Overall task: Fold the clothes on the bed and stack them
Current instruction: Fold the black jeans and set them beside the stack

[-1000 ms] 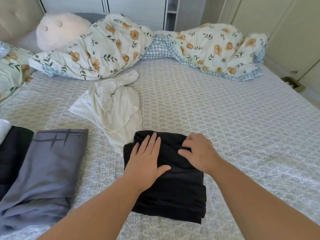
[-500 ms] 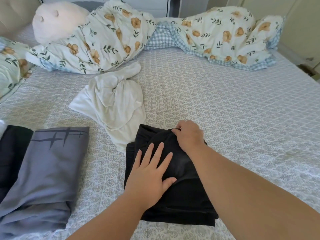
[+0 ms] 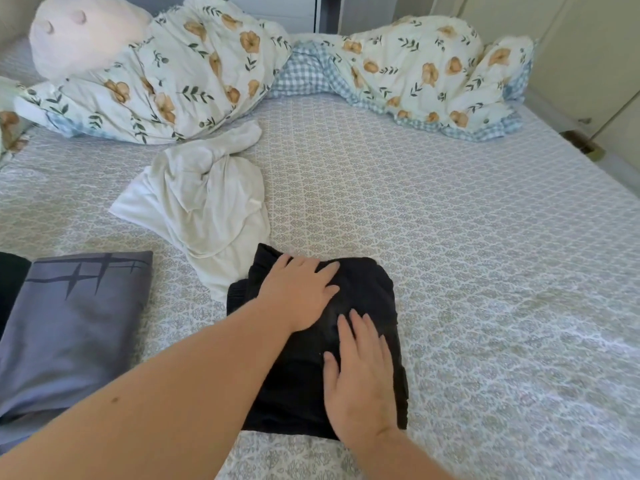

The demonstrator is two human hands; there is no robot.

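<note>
A folded black garment (image 3: 367, 292) lies on the bed in front of me. My left hand (image 3: 298, 292) rests flat on its far half, fingers straight and pointing right. My right hand (image 3: 360, 379) presses flat on its near half, fingers pointing away from me. Neither hand grips the cloth. A crumpled white garment (image 3: 204, 199) lies unfolded just beyond, its near edge touching the black one. To the left sits a folded grey garment (image 3: 69, 323) with dark line marks, and beside it, at the frame's left edge, a dark folded piece (image 3: 10, 282).
A rumpled floral duvet (image 3: 415, 71) with a blue checked lining runs across the head of the patterned bed sheet (image 3: 467, 254). A pale plush toy (image 3: 83, 32) sits at the back left. Cupboard doors (image 3: 588, 64) stand beyond the bed's right edge.
My right hand let go of the far edge of the black garment and came back to lie flat on its near half. My left hand slid forward onto the far half.
</note>
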